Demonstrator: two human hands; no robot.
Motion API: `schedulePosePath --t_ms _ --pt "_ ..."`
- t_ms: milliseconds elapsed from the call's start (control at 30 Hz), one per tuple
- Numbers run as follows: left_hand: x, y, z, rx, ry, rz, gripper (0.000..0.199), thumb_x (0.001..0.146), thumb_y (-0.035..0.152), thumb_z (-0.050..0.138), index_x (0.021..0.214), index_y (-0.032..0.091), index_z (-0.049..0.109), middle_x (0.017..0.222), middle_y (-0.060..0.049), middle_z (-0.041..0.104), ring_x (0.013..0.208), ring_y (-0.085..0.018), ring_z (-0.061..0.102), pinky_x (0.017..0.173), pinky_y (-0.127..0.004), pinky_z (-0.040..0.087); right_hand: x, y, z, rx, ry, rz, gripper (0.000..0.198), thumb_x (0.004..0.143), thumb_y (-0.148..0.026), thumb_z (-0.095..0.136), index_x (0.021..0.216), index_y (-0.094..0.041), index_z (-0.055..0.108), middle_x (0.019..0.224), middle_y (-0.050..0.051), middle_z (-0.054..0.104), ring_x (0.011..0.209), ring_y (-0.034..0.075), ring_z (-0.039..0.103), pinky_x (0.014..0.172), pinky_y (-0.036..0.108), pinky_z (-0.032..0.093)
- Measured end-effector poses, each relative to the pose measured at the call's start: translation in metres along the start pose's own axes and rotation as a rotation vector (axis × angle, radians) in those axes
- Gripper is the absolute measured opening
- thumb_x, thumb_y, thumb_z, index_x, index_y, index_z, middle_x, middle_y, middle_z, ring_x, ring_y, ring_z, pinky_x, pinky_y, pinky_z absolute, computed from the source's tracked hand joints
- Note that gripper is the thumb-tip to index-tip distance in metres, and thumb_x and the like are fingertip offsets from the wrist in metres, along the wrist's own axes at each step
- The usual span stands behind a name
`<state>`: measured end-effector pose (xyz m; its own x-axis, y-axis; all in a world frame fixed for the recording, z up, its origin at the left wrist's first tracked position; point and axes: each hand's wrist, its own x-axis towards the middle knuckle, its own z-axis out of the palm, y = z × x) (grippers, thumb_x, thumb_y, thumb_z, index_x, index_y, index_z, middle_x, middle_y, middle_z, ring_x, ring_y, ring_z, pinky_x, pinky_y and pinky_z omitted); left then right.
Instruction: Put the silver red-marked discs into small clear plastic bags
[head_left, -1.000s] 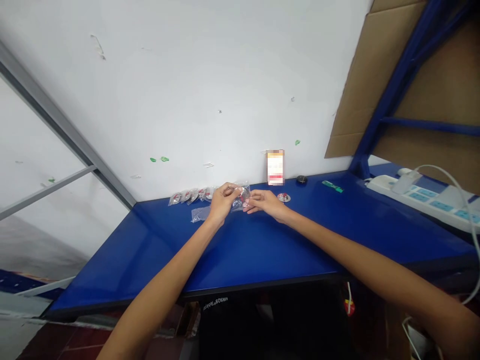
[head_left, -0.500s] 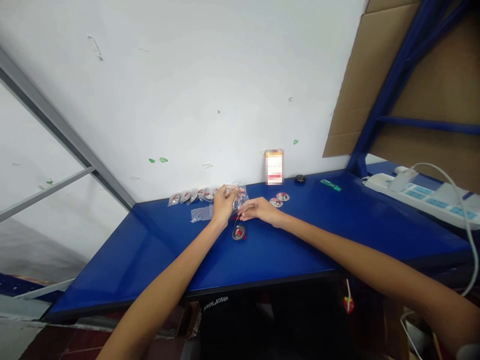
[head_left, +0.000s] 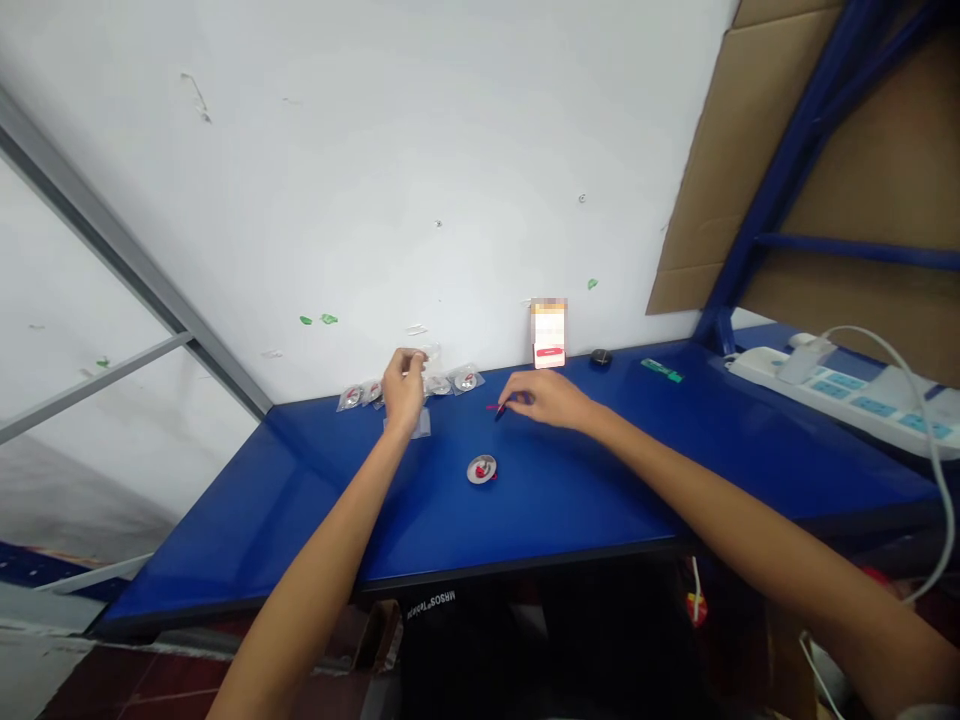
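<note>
My left hand (head_left: 405, 388) is closed, with a clear plastic bag (head_left: 432, 353) pinched between thumb and fingers above the back of the table. Below it lies another flat clear bag (head_left: 421, 424), partly hidden by the wrist. My right hand (head_left: 541, 397) has its fingertips pressed together just over the table, beside a thin red strip (head_left: 493, 407) and a dark bit; what exactly it holds is too small to name. Nearer to me, a round metal disc with a red loop (head_left: 481, 469), like a small cymbal, rests on the blue surface, touched by neither hand.
Several bagged discs (head_left: 350, 398) line the table's back edge, one bagged disc (head_left: 466, 379) at the right end. A phone (head_left: 550, 335) leans on the wall. A black round object (head_left: 601, 357), a green strip (head_left: 661, 370) and a white power strip (head_left: 847, 400) lie to the right.
Both hands have drawn apart. A bagged disc now lies at the row's right end, and my left hand has moved left. My right hand has shifted right, away from the loose disc.
</note>
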<state>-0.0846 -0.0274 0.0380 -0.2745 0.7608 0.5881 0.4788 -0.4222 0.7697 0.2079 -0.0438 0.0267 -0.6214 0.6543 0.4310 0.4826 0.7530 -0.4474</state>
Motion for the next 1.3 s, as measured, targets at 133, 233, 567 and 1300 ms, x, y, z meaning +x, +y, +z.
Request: schedulePosePath --t_ms 133,233,567,1300 --pt "0.025 -0.018 -0.031 0.370 0.049 0.082 0.023 0.097 0.035 0.055 0.095 0.022 0.074 0.101 -0.007 0.073 0.093 -0.024 0.065 0.094 -0.035 0.047 -0.003 0.022 -0.023 -0.204 0.054 0.095 0.016 0.096 -0.016 0.069 0.096 -0.024 0.082 0.107 0.007 0.079 0.095 0.023 0.069 0.075 0.028 0.044" --pt "0.035 -0.035 -0.042 0.524 -0.077 0.058 0.022 0.092 0.036 0.059 0.087 0.022 0.075 0.092 -0.007 0.073 0.087 -0.025 0.063 0.089 -0.037 0.046 -0.006 0.039 -0.033 -0.255 -0.090 0.163 0.010 0.087 -0.017 0.079 0.092 -0.024 0.083 0.103 0.005 0.080 0.092 0.023 0.070 0.072 0.028 0.043" --pt "0.032 -0.031 -0.037 0.482 -0.198 0.031 0.023 0.090 0.037 0.061 0.086 0.022 0.078 0.093 -0.006 0.079 0.089 -0.025 0.068 0.085 -0.035 0.046 -0.008 0.006 -0.048 0.223 -0.206 0.146 0.035 0.088 -0.051 0.082 0.110 -0.024 0.086 0.107 0.008 0.081 0.092 0.023 0.071 0.080 0.032 0.053" --pt "0.056 -0.042 -0.093 0.368 -1.001 -0.201 0.022 0.067 0.038 0.065 0.077 0.025 0.079 0.078 -0.005 0.076 0.076 -0.025 0.068 0.070 -0.032 0.050 -0.011 0.021 -0.051 0.300 -0.466 0.230 0.034 0.091 -0.049 0.074 0.095 -0.019 0.087 0.092 0.009 0.084 0.082 0.022 0.075 0.074 0.030 0.054"
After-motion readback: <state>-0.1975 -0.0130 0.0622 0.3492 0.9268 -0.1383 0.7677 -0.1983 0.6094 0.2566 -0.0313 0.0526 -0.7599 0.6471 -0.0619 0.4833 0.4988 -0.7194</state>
